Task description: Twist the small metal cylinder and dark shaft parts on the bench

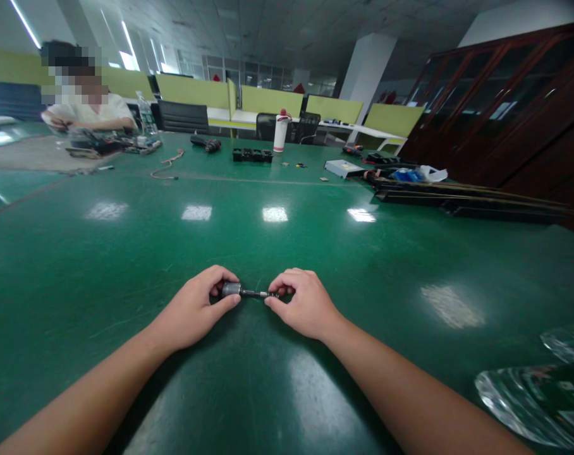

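The metal part [253,293] lies between the two hands, just below mid-height at frame centre; contact with the surface cannot be determined. Its long axis runs nearly horizontal: thick cylinder [232,289] at left, slim shaft [261,294] pointing right. The left hand [192,311] grips the cylinder between thumb and fingers; the right hand [310,303] pinches the shaft's far end. Surface: glossy green table [173,237]; clear bottle [528,404], lower right; white tumbler [280,134], upper centre. Room: person [95,114], upper left; yellow-green partitions [272,101], upper centre; dark cabinet [528,107], upper right.
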`<state>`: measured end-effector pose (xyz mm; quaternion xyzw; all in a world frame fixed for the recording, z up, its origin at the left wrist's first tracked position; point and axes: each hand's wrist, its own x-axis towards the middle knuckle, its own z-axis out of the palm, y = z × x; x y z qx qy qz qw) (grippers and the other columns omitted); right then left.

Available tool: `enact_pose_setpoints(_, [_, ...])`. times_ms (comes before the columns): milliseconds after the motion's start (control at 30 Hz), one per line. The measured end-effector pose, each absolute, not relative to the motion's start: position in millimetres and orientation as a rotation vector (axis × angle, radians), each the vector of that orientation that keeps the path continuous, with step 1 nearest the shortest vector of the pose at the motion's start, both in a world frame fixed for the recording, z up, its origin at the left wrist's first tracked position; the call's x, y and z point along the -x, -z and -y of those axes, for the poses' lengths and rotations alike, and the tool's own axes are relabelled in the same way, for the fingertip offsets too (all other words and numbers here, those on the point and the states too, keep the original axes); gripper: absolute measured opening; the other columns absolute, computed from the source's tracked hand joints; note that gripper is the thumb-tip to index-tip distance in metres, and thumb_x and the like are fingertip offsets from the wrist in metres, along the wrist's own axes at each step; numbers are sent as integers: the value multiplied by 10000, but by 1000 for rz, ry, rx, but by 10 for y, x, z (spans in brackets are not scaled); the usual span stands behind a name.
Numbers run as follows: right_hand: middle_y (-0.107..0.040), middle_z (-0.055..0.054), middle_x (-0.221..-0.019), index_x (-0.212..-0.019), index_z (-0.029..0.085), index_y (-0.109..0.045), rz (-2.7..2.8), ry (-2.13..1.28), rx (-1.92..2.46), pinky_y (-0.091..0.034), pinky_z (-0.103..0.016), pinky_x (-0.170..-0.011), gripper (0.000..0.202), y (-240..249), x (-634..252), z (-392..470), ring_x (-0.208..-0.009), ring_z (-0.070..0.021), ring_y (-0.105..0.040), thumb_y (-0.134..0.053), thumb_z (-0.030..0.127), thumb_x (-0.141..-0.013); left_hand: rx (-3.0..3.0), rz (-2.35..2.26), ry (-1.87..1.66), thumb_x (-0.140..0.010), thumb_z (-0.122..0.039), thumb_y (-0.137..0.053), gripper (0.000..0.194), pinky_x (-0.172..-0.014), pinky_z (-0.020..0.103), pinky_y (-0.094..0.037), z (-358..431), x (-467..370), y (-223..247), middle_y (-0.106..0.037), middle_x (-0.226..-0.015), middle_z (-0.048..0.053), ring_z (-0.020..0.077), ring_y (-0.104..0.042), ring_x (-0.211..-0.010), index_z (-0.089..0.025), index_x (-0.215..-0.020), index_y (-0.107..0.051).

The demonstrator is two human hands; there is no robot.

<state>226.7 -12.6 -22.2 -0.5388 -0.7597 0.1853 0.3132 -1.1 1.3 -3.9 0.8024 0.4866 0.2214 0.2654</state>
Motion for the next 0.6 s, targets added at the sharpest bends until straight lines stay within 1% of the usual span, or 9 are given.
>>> enact_pose_setpoints(200, [-693,14,-772,-828,240,-743,2075,-534,1322,-386,-313,-763,62,218,-2256,109,-782,-155,-588,-761,234,-769,-2216,-1242,-563,-879,-383,-575,226,-719,301,-452,-19,12,35,-638,-914,15,189,-573,-809,-207,-1013,-618])
enact_pose_setpoints(400, [-724,5,-831,-845,238,-748,2120,-553,1246,-397,-321,-787,87,231,-2254,115,-817,-165,-599,-784,254,-767,-2258,-1166,-556,-860,-365,-619,211,-767,296,-466,-17,10,40,-664,-960,16,188,-601,-856,-217,-1008,-640])
enact_pose_setpoints(467, [-727,11,-831,-856,233,-742,2125,-584,1208,-401,-313,-789,106,232,-2247,122,-809,-156,-602,-790,238,-761,-2267,-1140,-554,-855,-359,-630,202,-780,294,-469,-12,16,41,-669,-960,13,187,-607,-867,-220,-1001,-648])
enact_pose_setpoints(600, [-724,24,-833,-903,234,-727,2145,-615,1155,-403,-302,-802,178,222,-2232,142,-802,-136,-605,-772,146,-754,-2281,-1123,-560,-846,-364,-639,206,-788,296,-476,-6,14,34,-678,-956,18,190,-613,-871,-221,-994,-661])
